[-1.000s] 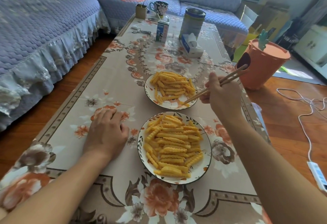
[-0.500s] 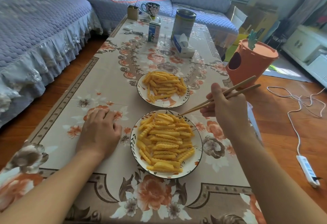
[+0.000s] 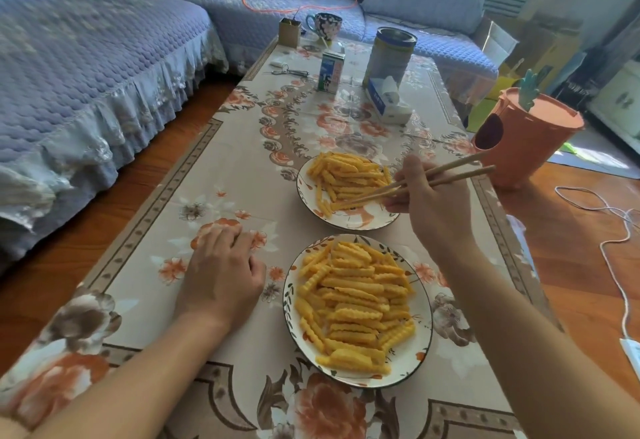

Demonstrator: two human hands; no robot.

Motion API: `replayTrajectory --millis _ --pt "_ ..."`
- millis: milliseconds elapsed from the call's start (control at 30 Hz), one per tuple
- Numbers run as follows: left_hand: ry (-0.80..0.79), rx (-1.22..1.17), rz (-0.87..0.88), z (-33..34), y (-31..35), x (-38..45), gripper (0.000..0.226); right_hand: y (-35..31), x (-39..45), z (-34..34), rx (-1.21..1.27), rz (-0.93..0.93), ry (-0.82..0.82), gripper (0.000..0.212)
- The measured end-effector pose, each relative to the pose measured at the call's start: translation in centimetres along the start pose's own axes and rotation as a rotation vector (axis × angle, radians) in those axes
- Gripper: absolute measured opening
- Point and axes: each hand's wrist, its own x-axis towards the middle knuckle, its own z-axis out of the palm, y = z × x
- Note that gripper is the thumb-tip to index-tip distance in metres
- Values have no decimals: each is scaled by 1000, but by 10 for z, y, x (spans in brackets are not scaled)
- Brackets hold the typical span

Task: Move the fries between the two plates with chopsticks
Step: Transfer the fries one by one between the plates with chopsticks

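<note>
— Two plates of crinkle-cut fries on the bench, one behind the other. State positions.
— Near plate sits at the front, heaped with fries. Far plate lies just beyond it, carrying a second pile of fries toward its back half. The plates are close but apart.

— Chopsticks?
— Chopsticks slant down to the left, tips over the front part of the far plate, at the lower edge of its pile. Whether the tips pinch a fry, I cannot tell.

— Grip status, both hands.
— Right hand: fingers curled round the chopsticks, grasping them, raised beside the far plate. Left hand: resting palm-down on the floral cloth left of the near plate, fingers loosely bent, holding nothing.

— Surroundings?
— Toward the far end of the bench: milk carton, tall tin, tissue pack, patterned mug. Orange bin on the floor at right; blue sofa at left.
</note>
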Motion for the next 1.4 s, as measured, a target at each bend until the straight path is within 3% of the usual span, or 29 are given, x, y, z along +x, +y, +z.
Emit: replayTrajectory --millis 467,633,833,933,1167,1400 --pt "15 -3 6 1 -2 1 50 9 16 55 -184 -53 -37 37" --pt "-6 -11 -3 -1 -1 0 52 -15 4 30 -43 -29 -31 40" --pt "-16 -8 -4 -3 0 -1 51 -55 -38 -20 5 -40 -402 46" --pt "-20 -6 -3 -3 0 -1 52 -51 -62 -20 -22 -5 -448 46" --pt "-33 -4 0 -2 0 -1 54 -37 -77 -19 -61 -9 -389 36" --pt "-22 -7 11 -2 -1 -1 52 -32 -31 -15 -52 -109 -105 33"
